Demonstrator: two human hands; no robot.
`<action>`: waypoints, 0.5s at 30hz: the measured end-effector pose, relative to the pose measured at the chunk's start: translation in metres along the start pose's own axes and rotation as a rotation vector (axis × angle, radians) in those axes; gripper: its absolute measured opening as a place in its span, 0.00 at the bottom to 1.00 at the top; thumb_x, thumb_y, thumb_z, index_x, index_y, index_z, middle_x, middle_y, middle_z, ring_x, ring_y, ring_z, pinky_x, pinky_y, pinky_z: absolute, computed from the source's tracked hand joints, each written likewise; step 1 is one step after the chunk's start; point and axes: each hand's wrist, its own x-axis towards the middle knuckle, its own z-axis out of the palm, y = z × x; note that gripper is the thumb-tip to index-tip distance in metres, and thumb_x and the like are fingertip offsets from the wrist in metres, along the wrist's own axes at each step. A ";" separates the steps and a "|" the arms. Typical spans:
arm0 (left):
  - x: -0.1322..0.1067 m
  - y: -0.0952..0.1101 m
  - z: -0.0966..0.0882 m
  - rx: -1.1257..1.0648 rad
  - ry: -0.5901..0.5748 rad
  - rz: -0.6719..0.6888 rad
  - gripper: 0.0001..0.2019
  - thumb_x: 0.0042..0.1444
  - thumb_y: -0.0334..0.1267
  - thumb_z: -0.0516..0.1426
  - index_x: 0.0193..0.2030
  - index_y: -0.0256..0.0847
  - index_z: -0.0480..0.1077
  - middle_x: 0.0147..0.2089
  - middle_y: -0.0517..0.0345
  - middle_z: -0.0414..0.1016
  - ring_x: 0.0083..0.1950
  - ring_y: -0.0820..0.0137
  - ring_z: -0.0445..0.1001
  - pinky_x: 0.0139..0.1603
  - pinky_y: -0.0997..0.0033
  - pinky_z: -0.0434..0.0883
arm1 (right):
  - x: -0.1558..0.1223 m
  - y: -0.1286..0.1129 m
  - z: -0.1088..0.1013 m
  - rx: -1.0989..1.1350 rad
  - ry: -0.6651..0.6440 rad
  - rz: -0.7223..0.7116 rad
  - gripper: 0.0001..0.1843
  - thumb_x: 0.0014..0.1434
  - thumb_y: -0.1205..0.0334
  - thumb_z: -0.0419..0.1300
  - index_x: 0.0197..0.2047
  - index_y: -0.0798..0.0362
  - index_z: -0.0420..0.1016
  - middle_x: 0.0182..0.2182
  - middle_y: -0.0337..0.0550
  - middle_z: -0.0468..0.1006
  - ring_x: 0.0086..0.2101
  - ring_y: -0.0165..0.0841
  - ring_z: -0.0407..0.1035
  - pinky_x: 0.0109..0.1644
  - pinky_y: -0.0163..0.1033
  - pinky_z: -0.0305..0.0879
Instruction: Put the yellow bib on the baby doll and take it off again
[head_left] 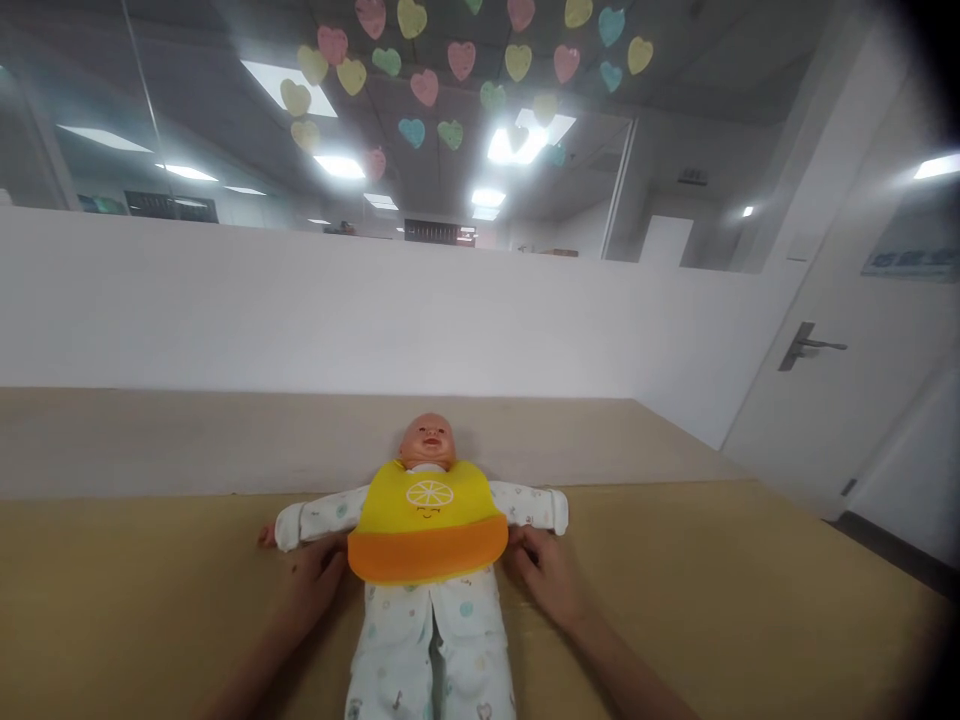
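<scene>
A baby doll lies on its back with its head away from me and its arms spread wide. It wears white patterned clothes. Over its chest rests a yellow bib with an orange lower pocket and a lemon-slice print. My left hand is at the bib's left edge, below the doll's sleeve, fingers curled and thumb close to them. At the opposite edge my right hand has its fingers and thumb drawn together against the bib's side. The fingertips of both hands are partly hidden.
The doll lies on a tan tabletop with a paler strip along its back. Behind stands a white low wall below glass with heart-shaped notes. A door with a metal handle is at the right.
</scene>
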 end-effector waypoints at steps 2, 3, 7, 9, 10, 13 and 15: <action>-0.002 -0.004 0.002 0.009 -0.013 0.055 0.09 0.50 0.37 0.54 0.33 0.41 0.75 0.37 0.55 0.80 0.43 0.58 0.75 0.47 0.64 0.68 | -0.001 0.000 0.000 -0.021 -0.040 0.012 0.12 0.54 0.65 0.48 0.33 0.54 0.73 0.30 0.41 0.77 0.33 0.34 0.69 0.37 0.35 0.60; -0.004 -0.007 0.003 0.022 -0.021 0.074 0.09 0.51 0.38 0.53 0.34 0.41 0.75 0.38 0.54 0.80 0.44 0.58 0.75 0.48 0.64 0.68 | -0.002 -0.002 0.000 -0.035 -0.069 0.022 0.12 0.55 0.65 0.48 0.34 0.53 0.73 0.30 0.41 0.77 0.32 0.34 0.69 0.37 0.35 0.59; -0.011 -0.017 0.008 0.054 -0.030 0.077 0.13 0.53 0.40 0.51 0.40 0.42 0.75 0.44 0.54 0.80 0.48 0.59 0.75 0.51 0.62 0.70 | -0.006 -0.011 -0.005 -0.135 -0.143 0.050 0.12 0.56 0.64 0.48 0.36 0.53 0.72 0.31 0.41 0.78 0.32 0.35 0.70 0.37 0.36 0.58; -0.014 -0.021 0.011 0.057 -0.047 0.065 0.14 0.53 0.40 0.50 0.41 0.42 0.74 0.45 0.53 0.80 0.49 0.59 0.75 0.51 0.61 0.71 | -0.007 -0.015 -0.007 -0.163 -0.155 0.056 0.12 0.56 0.63 0.48 0.36 0.53 0.72 0.31 0.41 0.77 0.32 0.35 0.70 0.37 0.36 0.59; -0.016 -0.022 0.012 0.063 -0.061 0.063 0.14 0.53 0.39 0.50 0.42 0.42 0.74 0.46 0.53 0.79 0.49 0.59 0.75 0.51 0.61 0.70 | -0.007 -0.017 -0.007 -0.162 -0.162 0.057 0.12 0.56 0.63 0.48 0.36 0.53 0.71 0.31 0.42 0.77 0.32 0.35 0.70 0.36 0.36 0.59; -0.021 -0.022 0.014 0.083 -0.089 0.059 0.16 0.55 0.38 0.49 0.45 0.41 0.73 0.47 0.52 0.79 0.50 0.59 0.75 0.52 0.60 0.70 | -0.008 -0.017 -0.006 -0.133 -0.170 0.048 0.12 0.55 0.63 0.47 0.35 0.54 0.71 0.30 0.43 0.77 0.31 0.35 0.69 0.35 0.36 0.60; -0.023 -0.018 0.015 0.075 -0.095 0.069 0.17 0.56 0.38 0.48 0.47 0.40 0.73 0.48 0.51 0.78 0.50 0.59 0.75 0.52 0.60 0.69 | -0.008 -0.015 -0.004 -0.108 -0.166 0.030 0.13 0.55 0.63 0.46 0.35 0.54 0.71 0.31 0.43 0.77 0.32 0.35 0.69 0.36 0.37 0.61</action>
